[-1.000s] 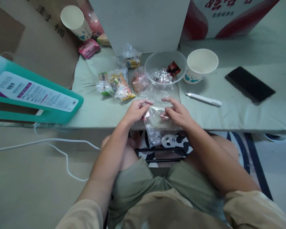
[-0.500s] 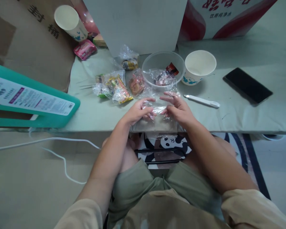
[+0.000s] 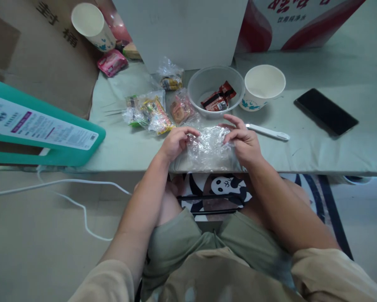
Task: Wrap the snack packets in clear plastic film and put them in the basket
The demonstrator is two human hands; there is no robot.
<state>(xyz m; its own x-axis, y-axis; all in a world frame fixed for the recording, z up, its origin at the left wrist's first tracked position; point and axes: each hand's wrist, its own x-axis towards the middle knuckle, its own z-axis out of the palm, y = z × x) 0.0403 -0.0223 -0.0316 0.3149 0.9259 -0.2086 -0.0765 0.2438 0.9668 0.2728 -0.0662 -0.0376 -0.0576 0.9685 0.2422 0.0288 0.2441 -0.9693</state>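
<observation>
Presently I record both hands at the near edge of the table [image 3: 301, 155]. The clear plastic bag [image 3: 209, 149] lies crumpled on the table between them. Its long axis runs from hand to hand, parallel to that edge.

The left hand [image 3: 175, 142] is curled over the bag's left end, thumb and fingers pinched on the film. The right hand [image 3: 245, 144] grasps the right end in the same way, its index finger lifted slightly. Neither hand is the nearer one, since the bag spans the gap and touches both. I cannot tell whether the bag holds anything, because the film glares.

Just beyond both sets of fingertips stands the clear bowl [image 3: 193, 90], close to the bag's far edge, with a red snack packet [image 3: 219, 97] inside. A white pen-like tool [image 3: 266, 132] lies just right of the right hand's fingers, and I judge it near but not touching. A paper cup [image 3: 263, 86] stands beyond that hand. Wrapped snacks [image 3: 150, 112] lie beyond the left hand. A phone [image 3: 326, 111] rests well off to the right.
</observation>
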